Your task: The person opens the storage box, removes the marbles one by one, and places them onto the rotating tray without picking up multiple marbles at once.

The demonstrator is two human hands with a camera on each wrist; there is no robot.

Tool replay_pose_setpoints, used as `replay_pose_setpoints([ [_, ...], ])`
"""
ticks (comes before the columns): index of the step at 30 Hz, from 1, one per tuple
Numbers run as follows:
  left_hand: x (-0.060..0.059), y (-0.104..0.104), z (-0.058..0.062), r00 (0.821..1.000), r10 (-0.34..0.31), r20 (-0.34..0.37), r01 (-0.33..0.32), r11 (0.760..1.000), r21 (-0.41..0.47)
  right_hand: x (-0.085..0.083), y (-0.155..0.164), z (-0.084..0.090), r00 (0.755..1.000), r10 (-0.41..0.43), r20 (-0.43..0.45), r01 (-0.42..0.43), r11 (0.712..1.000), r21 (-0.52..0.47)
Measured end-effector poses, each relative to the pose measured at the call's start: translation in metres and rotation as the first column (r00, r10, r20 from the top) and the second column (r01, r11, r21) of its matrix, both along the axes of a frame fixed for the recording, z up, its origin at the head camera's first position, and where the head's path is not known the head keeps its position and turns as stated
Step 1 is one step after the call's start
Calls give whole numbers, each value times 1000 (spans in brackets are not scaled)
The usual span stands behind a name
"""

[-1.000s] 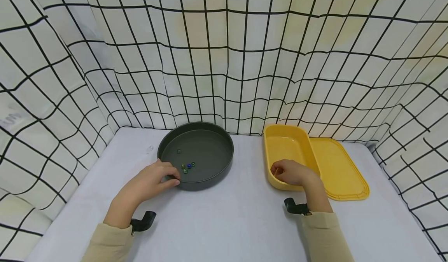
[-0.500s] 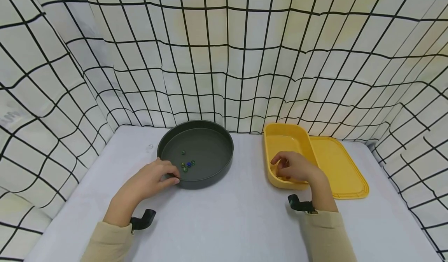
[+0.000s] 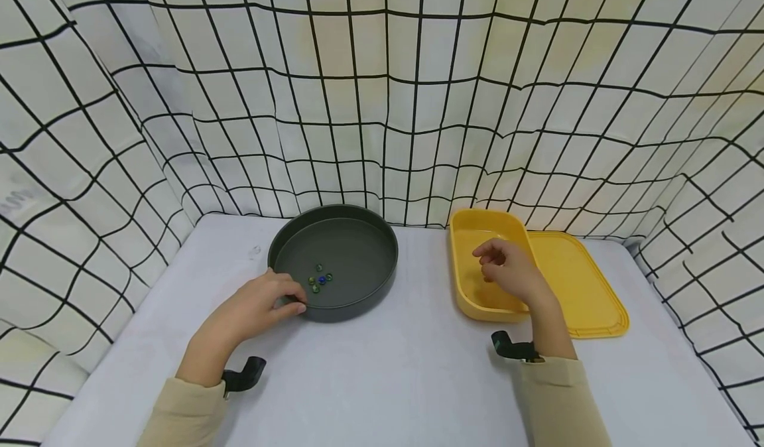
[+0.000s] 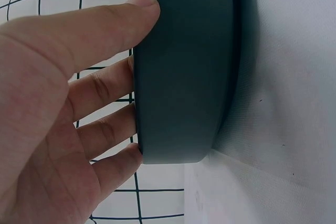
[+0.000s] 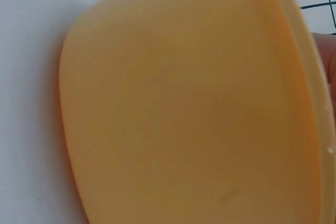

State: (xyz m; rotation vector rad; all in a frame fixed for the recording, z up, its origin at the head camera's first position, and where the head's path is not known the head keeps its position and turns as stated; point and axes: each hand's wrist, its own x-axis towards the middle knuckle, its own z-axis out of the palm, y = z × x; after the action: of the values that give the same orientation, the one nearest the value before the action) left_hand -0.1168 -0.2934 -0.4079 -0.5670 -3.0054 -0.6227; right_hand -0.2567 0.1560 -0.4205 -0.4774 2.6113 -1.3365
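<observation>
At lower left the left hand point(image 3: 251, 311) grips the rim of the dark round pan point(image 3: 364, 301) holding marbles point(image 3: 319, 280), while the right hand point(image 3: 507, 271), fingers loosely curled, apparently empty, is held over the yellow tub point(image 3: 462, 281); another marble's transfer is judged next, requiring a fingertip pinch.

I can read no text, label, brand or number anywhere on what I see, though finer marks may be too small to show.

The left hand point(image 3: 253, 308) lies low toward the desk's left edge, thumb and fingers in a curled grip. The right hand point(image 3: 507, 271) hovers raised near the far right corner, fingers loosely curled, forearm sleeved.
</observation>
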Motion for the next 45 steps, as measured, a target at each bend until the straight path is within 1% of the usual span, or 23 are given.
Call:
replay_pose_setpoints([
  [2,0,0,0,1000,1,-2,-1,1000,-6,1,0,2,1000,-19,7,19,998,-53],
  [5,1,0,1,1000,-1,-5,1,1000,-10,2,-2,6,1000,-9,27,14,986,-163],
  [7,1,0,1,1000,-2,-7,2,1000,-9,3,-3,8,999,13,49,0,967,-253],
  [10,1,0,2,1000,-3,-8,3,1000,-7,4,-7,10,996,63,68,-33,928,-371],
  [12,1,0,2,1000,-4,-8,4,1000,-5,5,-9,10,992,94,85,-49,904,-425],
  [14,1,0,1,1000,-3,-8,3,1000,-4,5,-13,10,987,119,103,-60,889,-454],
  [18,0,-1,1,1000,-6,-11,5,1000,-4,6,-21,10,981,132,143,-51,883,-467],
  [24,0,-1,-1,1000,-11,-14,11,1000,-11,11,-33,10,983,73,169,13,888,-459],
  [26,-1,-1,-1,1000,-15,-18,15,1000,-14,12,-36,10,983,71,171,17,885,-466],
  [31,-1,-1,-1,1000,-19,-23,18,1000,-15,16,-44,11,980,130,153,-37,867,-497],
  [34,-1,-1,-1,1000,-17,-19,17,1000,-12,18,-49,12,975,160,154,-63,863,-501],
  [40,0,-2,-1,1000,-9,-12,9,1000,-14,21,-58,9,968,185,169,-79,865,-495],
  [45,-1,-1,-2,1000,-11,-7,11,1000,3,23,-67,6,954,236,185,-110,850,-515],
])
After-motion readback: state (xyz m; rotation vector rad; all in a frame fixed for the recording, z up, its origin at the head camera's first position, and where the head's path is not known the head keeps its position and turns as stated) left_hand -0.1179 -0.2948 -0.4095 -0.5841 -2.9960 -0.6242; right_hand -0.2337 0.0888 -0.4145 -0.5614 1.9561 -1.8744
